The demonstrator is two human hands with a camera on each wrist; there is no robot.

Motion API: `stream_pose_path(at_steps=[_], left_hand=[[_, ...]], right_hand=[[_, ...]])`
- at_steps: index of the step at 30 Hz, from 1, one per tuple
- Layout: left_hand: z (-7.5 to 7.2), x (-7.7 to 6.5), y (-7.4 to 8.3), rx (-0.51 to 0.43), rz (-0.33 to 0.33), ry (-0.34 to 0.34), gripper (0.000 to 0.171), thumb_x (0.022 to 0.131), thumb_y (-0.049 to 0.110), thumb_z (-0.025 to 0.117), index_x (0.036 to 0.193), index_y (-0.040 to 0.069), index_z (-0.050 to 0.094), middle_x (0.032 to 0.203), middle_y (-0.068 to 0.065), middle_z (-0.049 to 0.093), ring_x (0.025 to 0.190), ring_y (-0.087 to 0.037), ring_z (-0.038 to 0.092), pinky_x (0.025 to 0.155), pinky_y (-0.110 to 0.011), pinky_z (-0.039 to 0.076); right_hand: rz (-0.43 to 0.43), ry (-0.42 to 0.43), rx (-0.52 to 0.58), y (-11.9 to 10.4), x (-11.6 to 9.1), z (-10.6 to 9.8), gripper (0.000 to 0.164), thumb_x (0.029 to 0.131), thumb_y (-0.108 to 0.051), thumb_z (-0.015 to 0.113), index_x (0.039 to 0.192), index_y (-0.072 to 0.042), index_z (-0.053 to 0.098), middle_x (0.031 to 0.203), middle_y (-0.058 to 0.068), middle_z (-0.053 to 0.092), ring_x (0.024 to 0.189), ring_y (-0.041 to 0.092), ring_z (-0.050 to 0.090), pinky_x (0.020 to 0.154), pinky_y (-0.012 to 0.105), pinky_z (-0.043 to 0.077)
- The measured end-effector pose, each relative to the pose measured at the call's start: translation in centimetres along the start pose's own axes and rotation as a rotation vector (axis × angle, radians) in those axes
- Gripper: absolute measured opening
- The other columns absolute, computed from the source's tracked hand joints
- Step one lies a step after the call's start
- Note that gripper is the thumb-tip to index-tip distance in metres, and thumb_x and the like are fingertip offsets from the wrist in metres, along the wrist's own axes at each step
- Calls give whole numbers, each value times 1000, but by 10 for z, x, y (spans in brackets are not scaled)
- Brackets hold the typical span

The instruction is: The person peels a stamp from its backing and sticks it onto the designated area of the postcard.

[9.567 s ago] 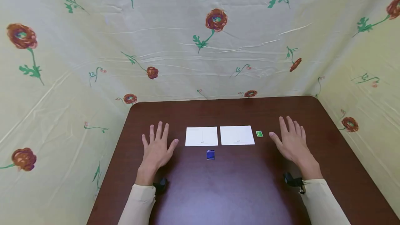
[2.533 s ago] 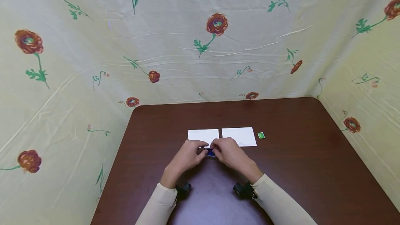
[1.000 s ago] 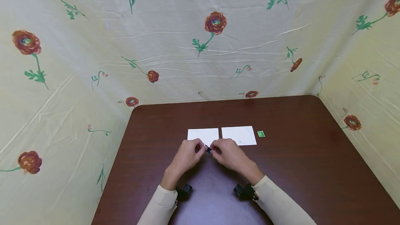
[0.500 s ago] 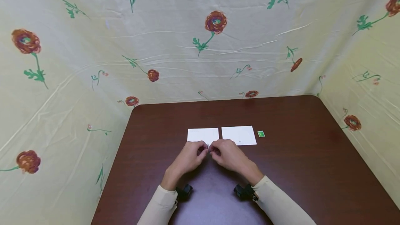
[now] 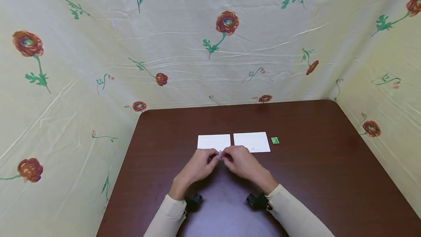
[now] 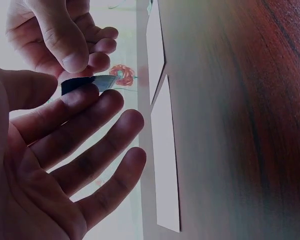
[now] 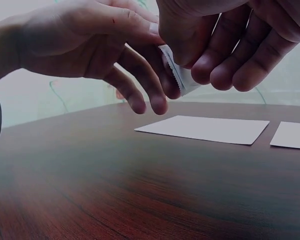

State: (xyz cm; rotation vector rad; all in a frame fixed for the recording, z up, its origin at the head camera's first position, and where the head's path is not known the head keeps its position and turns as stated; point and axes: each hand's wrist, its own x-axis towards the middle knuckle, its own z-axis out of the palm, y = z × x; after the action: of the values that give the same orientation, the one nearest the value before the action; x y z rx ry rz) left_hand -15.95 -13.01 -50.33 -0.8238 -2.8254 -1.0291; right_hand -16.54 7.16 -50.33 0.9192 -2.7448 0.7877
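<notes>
In the head view, my left hand (image 5: pixel 196 164) and right hand (image 5: pixel 244 162) meet at the middle of the table, fingertips nearly together. Between them they hold a small sachet (image 5: pixel 220 155), raised off the tabletop. Its dark blue side and a silvery part of the sachet (image 6: pixel 105 82) show in the left wrist view. From the right wrist, a pale face and serrated edge of the sachet (image 7: pixel 182 77) are visible. Each hand pinches it between thumb and index finger, which hide much of it. My left hand's other fingers spread loosely.
Two white cards lie side by side just beyond the hands, a left card (image 5: pixel 213 140) partly covered by them and a right card (image 5: pixel 252 142). A small green stamp with a white border (image 5: pixel 275 140) lies right of them. Flowered cloth (image 5: pixel 184 54) hangs behind the brown table (image 5: pixel 312 178).
Both hands came in from the sides and picked the blue sachet up off the table. Over the last second it has turned, its pale side now showing between the fingertips. Cards and stamp stay put.
</notes>
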Motion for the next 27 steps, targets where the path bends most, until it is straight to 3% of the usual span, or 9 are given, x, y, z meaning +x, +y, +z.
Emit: stream_pose_path(at_steps=[10, 19, 27], left_hand=[[1, 1, -1, 52, -4, 2, 11, 97, 15, 62, 91, 15, 72, 79, 11, 64, 67, -4, 54, 63, -20, 47], [1, 0, -1, 39, -6, -16, 13, 99, 16, 62, 96, 17, 75, 89, 4, 74, 74, -4, 59, 70, -22, 50], [0, 1, 0, 53, 4, -6, 14, 98, 17, 63, 94, 17, 76, 86, 8, 72, 71, -3, 57, 69, -21, 49]], right_hand=[[10, 8, 1, -2, 0, 0, 4, 89, -18, 75, 93, -16, 74, 82, -10, 68, 69, 1, 56, 66, 19, 49], [5, 14, -4, -1, -1, 2, 5, 91, -23, 74, 90, -18, 74, 79, -12, 67, 69, 0, 58, 67, 20, 49], [-1, 34, -11, 0, -1, 1, 5, 91, -18, 70, 89, -18, 75, 80, -12, 70, 69, 0, 59, 66, 20, 50]])
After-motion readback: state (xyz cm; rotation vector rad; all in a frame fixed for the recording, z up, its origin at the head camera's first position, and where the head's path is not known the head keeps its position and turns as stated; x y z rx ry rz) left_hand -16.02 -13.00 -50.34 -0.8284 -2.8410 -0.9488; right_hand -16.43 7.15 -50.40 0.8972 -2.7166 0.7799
